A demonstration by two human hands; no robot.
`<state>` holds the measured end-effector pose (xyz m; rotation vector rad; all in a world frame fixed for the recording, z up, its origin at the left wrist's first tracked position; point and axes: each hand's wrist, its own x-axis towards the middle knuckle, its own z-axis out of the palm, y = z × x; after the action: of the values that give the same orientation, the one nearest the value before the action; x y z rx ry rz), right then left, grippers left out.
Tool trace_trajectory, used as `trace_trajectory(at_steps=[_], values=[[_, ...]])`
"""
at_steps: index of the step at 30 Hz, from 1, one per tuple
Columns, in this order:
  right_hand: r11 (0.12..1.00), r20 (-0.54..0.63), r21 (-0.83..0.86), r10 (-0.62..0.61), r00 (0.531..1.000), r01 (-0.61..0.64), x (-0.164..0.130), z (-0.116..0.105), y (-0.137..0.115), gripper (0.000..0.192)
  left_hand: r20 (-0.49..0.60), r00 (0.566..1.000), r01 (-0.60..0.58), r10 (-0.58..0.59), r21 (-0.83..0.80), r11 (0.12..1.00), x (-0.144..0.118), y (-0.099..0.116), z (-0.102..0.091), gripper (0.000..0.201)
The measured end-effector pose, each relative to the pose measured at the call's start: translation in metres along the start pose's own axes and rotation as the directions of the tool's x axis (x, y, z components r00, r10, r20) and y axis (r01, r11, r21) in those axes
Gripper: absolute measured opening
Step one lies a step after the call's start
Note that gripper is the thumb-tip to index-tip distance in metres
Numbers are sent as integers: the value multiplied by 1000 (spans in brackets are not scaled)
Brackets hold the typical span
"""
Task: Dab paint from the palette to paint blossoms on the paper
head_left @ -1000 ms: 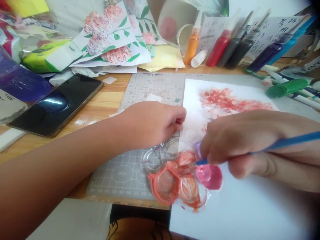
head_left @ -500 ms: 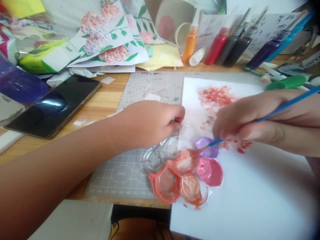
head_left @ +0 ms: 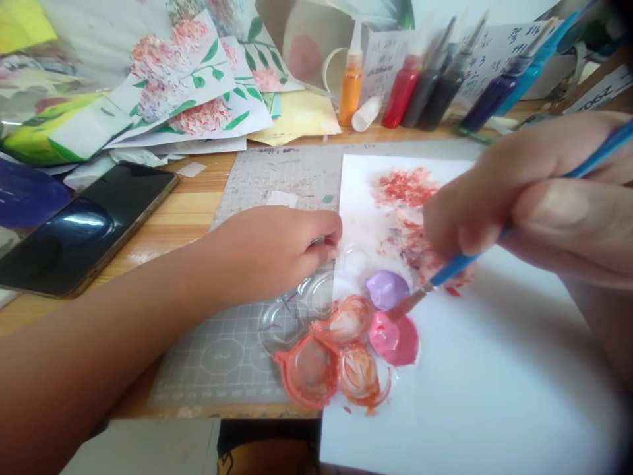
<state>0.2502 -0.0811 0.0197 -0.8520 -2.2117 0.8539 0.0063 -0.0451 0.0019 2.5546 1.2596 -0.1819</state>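
The right hand (head_left: 548, 204) pinches the brush (head_left: 455, 269), its tip moved from the orange well (head_left: 349, 322) to the pink paint (head_left: 398, 344), apparently changing colour. The left hand (head_left: 277, 243) curls, grip unclear, beside the palette (head_left: 277, 328), which overlaps the near-left paper (head_left: 455, 396).

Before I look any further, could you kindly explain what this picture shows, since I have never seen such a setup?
There is no machine here: these are a person's two bare hands, seen from a camera worn on the head, looking forward and down. The right hand holds a blue paintbrush, its bristles at the pink paint. The left hand is at a clear palette, its grip partly hidden. The palette lies partly on white paper with red blotches, partly on a grey mat. A phone lies on the wooden table; bottles stand behind.
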Motion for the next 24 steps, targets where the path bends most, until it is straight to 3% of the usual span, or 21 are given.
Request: trace_trajectory(at_steps=[6,12,18,24], values=[[990,89,-41,-134,987,138,4,3,-1,51,14,1000,9,-9,1,1000,-1,1,-1,31],[997,142,56,49,989,-57,4,11,-5,66,8,1000,22,-22,1,1000,-1,-1,0,34],[989,188,130,41,981,-66,4,9,-4,52,7,1000,29,-29,4,1000,0,0,-1,35],[990,183,28,128,975,-135,1,6,-2,34,1,1000,26,-26,12,1000,0,-1,0,35]])
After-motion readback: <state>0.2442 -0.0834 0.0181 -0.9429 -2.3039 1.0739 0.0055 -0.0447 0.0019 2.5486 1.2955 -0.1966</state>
